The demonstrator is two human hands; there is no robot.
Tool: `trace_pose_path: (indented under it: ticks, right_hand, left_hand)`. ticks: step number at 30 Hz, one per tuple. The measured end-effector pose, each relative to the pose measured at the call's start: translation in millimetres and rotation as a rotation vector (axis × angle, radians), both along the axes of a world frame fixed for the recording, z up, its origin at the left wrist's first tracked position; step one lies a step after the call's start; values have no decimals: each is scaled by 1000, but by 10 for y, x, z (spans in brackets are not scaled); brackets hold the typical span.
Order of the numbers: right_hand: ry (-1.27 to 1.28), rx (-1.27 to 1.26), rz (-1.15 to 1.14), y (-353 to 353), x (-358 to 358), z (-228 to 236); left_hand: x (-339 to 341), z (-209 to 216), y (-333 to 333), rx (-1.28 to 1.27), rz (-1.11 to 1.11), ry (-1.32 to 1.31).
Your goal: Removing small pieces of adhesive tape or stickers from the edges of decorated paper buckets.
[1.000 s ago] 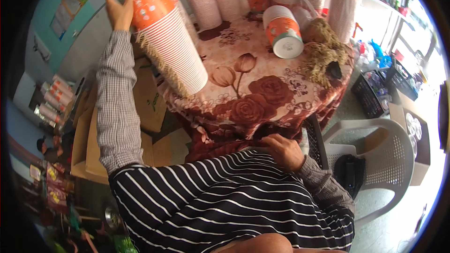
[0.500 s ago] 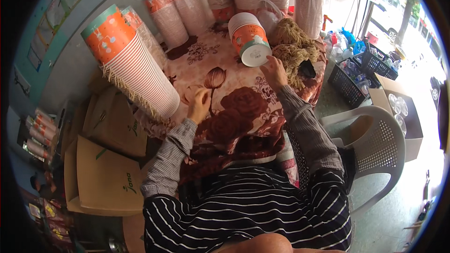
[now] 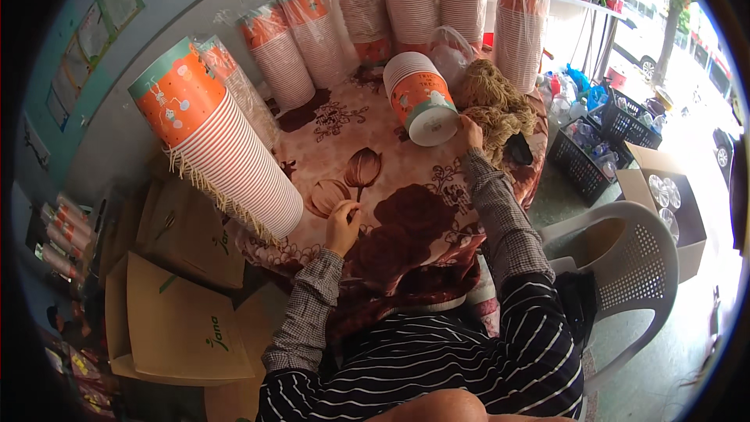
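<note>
My left hand hovers over the flowered cloth, its thumb and fingers pinched together. Whether anything thin is in that pinch is too small to tell. My right hand is at the edge of a bundle of tan cords, with its fingers curled and partly hidden. Just left of it, a short stack of orange and green paper buckets lies on its side, white base toward me. A long stack of nested paper buckets leans at the left, tan cords hanging along its lower side.
Plastic-wrapped bucket stacks stand along the table's far side. Cardboard boxes are at the lower left. To the right are a white plastic chair, black crates holding bottles, and an open carton.
The whole view has shifted, so the table sits lower in the picture. My right hand has moved away from me and rightward to the cords. My left hand has come slightly nearer me.
</note>
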State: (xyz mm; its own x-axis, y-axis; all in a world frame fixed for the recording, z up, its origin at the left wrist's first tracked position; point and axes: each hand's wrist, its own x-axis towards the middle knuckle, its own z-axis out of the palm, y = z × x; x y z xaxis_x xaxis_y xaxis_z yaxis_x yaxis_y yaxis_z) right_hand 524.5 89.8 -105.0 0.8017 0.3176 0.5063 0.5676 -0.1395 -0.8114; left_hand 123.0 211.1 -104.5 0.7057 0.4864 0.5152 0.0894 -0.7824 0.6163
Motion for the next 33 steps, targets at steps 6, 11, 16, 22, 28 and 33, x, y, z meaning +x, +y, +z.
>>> trace_pose_path:
  ticks: [6, 11, 16, 22, 28, 33]
  right_hand:
    - [-273, -276, 160, -349, -202, 715]
    - [-298, -286, 181, -584, -379, 808]
    - [-300, -308, 175, -761, -323, 666]
    - [-84, -192, 261, -1033, -128, 647]
    - [618, 361, 451, -1885, -350, 807]
    - [546, 425, 767, -1930, -469, 159]
  left_hand:
    - [-28, -1, 135, -36, 29, 26]
    - [793, 326, 457, -107, -170, -62]
    - [1751, 885, 369, -43, -175, -18]
    - [2461, 428, 917, -1132, -472, -171]
    - [2845, 432, 855, -1315, -410, -296]
    - [2579, 303, 332, -1096, -127, -226]
